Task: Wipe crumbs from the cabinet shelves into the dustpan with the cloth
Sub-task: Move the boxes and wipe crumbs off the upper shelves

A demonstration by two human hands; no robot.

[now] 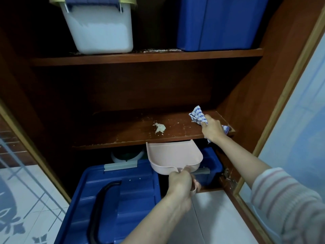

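A small heap of pale crumbs [160, 128] lies near the middle of the brown middle shelf [123, 136], with scattered specks around it. My right hand [212, 128] grips a blue-and-white checked cloth [197, 115] at the shelf's right end, well to the right of the heap. My left hand [181, 182] holds the handle of a pink dustpan [174, 156], whose mouth sits just under the shelf's front edge, below and slightly right of the heap. More crumbs [158, 50] line the upper shelf [140, 58].
A white bin [100, 27] and a blue box [219, 23] stand on the upper shelf. Below, a large blue lidded box with a black handle [112, 199] juts out, a smaller blue box [211, 164] beside it. Open glass doors flank both sides.
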